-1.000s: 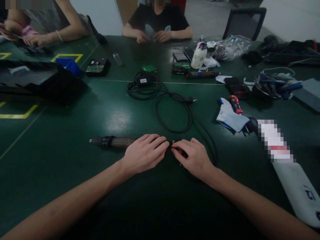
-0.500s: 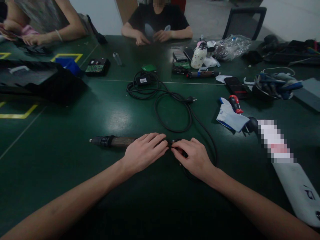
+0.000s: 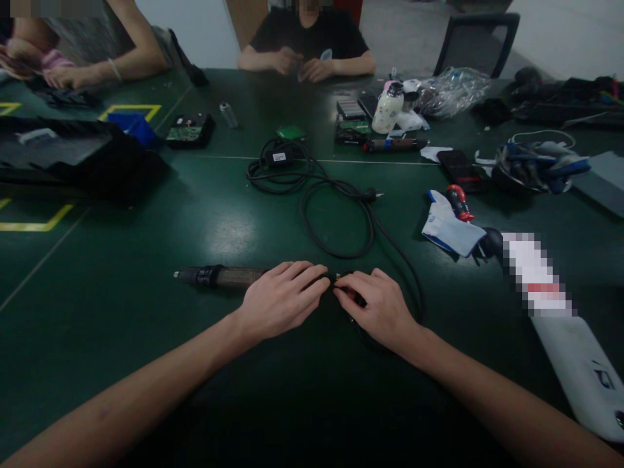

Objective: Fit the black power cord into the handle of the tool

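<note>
An electric screwdriver (image 3: 234,277) lies on the green table with its tip to the left. My left hand (image 3: 285,296) is closed over its rear end, hiding that part. Just to the right, my right hand (image 3: 377,302) pinches the end of a black cable, where a small bit of brassy metal shows between the two hands. Whether the cable end touches the screwdriver is hidden by my fingers. The black power cord (image 3: 336,253) loops away behind my hands to a plug (image 3: 373,195) and an adapter (image 3: 280,156).
A white glove (image 3: 451,227) and a red-black screwdriver (image 3: 459,203) lie right of the cord. Further right is a long white device (image 3: 580,370). A second electric screwdriver (image 3: 397,145) and a bottle (image 3: 389,109) stand behind. Black casing (image 3: 73,156) sits left; two people sit opposite.
My left fingers have shifted slightly at the joint between the hands; my right hand stays nearly still. The person opposite has raised one hand.
</note>
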Motion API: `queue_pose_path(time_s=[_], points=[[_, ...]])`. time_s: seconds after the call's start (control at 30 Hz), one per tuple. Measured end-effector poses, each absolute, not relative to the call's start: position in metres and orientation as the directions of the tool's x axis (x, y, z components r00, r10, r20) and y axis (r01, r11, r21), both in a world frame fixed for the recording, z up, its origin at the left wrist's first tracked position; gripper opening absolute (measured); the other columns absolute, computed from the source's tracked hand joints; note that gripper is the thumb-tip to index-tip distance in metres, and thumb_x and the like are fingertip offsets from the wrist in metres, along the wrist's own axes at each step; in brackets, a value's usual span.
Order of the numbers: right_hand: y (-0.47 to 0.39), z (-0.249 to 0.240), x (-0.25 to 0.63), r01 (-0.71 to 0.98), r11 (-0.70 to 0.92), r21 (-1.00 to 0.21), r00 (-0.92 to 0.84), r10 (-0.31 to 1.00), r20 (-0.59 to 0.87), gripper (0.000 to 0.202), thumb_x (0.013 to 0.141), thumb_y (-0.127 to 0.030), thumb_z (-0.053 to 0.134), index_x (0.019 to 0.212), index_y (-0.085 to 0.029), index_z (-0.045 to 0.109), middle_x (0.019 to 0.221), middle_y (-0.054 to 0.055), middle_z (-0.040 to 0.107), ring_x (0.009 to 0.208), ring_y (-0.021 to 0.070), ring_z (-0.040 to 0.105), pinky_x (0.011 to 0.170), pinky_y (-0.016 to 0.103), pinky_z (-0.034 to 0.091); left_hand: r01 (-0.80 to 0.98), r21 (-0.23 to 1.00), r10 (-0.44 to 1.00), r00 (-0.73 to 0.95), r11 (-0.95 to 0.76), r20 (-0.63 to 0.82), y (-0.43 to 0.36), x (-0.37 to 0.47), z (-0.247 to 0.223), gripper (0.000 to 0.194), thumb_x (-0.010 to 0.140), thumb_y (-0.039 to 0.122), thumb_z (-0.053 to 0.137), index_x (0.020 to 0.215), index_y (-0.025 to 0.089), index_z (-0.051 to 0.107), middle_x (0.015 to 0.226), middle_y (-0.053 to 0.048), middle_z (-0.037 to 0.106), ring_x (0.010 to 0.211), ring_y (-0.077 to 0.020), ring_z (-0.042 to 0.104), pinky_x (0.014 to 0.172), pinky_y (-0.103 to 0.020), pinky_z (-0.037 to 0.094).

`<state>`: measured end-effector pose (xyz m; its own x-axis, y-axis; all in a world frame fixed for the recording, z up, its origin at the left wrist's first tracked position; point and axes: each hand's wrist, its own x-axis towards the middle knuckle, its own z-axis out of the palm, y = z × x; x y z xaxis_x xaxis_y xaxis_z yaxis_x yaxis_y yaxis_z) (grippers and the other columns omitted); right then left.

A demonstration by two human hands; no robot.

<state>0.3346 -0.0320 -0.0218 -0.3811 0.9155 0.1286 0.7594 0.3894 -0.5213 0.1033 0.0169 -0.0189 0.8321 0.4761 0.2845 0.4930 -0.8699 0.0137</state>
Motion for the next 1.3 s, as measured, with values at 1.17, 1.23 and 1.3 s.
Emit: queue_pose_path(time_s=[1.17,1.23,1.3], points=[[-0.0318,-0.0212,0.3346,0.761,0.385,-0.523,-0.38,0.917,0.122,0.015,0.102,-0.029,0.055,0.108,-0.021,0.067,0.09,0.002,0.07,0.076,0.0163,0.059,0.075,0.032,0.035,0.54,0.056,0.529,0.791,-0.84,0.308,0.0162,0.1053,-0.0191,0.019,0.102,0.03,0.052,0.112,0.018,0.062,0.124,-0.006,0.067,0.109,-0.0206,0.064,0.093,-0.037,0.052],[-0.0316,-0.0212,0.335,0.76,0.391,-0.52,-0.387,0.914,0.122,0.016,0.103,-0.029,0.055,0.108,-0.022,0.068,0.091,0.002,0.071,0.076,0.0163,0.06,0.075,0.033,0.035,0.545,0.06,0.534,0.786,-0.836,0.31,0.0165,0.1054,-0.0197,0.019,0.102,0.031,0.052,0.112,0.018,0.062,0.124,-0.006,0.067,0.107,-0.0204,0.064,0.092,-0.037,0.052],[-0.0314,-0.0212,0.3354,0.755,0.402,-0.517,-0.399,0.909,0.123,0.017,0.103,-0.03,0.055,0.109,-0.022,0.068,0.095,0.002,0.071,0.078,0.0162,0.06,0.075,0.033,0.035,0.541,0.06,0.532,0.789,-0.839,0.307,0.0165,0.1054,-0.0193,0.02,0.102,0.032,0.051,0.113,0.018,0.062,0.124,-0.006,0.067,0.108,-0.0204,0.064,0.092,-0.037,0.052]])
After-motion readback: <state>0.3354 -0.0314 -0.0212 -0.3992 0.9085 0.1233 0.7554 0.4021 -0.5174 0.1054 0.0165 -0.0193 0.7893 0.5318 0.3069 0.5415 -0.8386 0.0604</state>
